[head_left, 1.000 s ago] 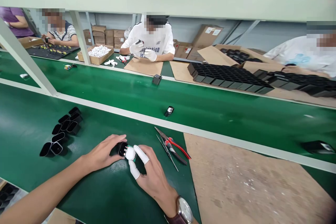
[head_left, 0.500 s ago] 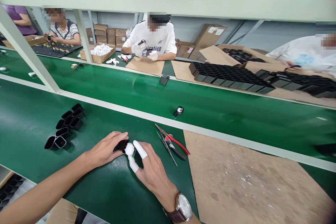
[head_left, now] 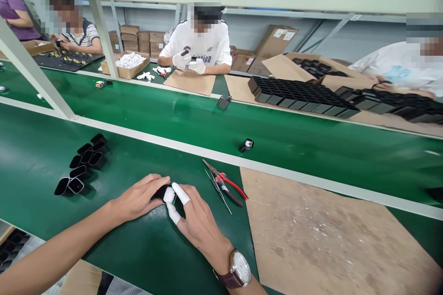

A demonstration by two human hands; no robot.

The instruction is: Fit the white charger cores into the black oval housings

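Note:
My left hand (head_left: 143, 196) is closed round a black housing (head_left: 161, 192), low over the green bench. At the housing's open end sits a round white piece (head_left: 169, 195) with a bit of green board beside it. My right hand (head_left: 195, 216), with white covers on thumb and forefinger and a watch on the wrist, pinches the white piece from the right. Red-handled pliers (head_left: 224, 183) and tweezers (head_left: 218, 191) lie to the right of my hands. Several black housings (head_left: 86, 159) stand in a cluster at the left.
A brown board (head_left: 328, 230) covers the bench at the right. Beyond a pale rail (head_left: 155, 142) runs a green belt (head_left: 173, 117) carrying small parts. People sit across it, near stacked black housings (head_left: 301, 97) and a box of white pieces (head_left: 129, 71). A slanted post (head_left: 38, 73) rises at the left.
The white piece and green board sit closer to the black housing, with less of the board showing. Parts on the belt have shifted right. The whole view has tilted slightly.

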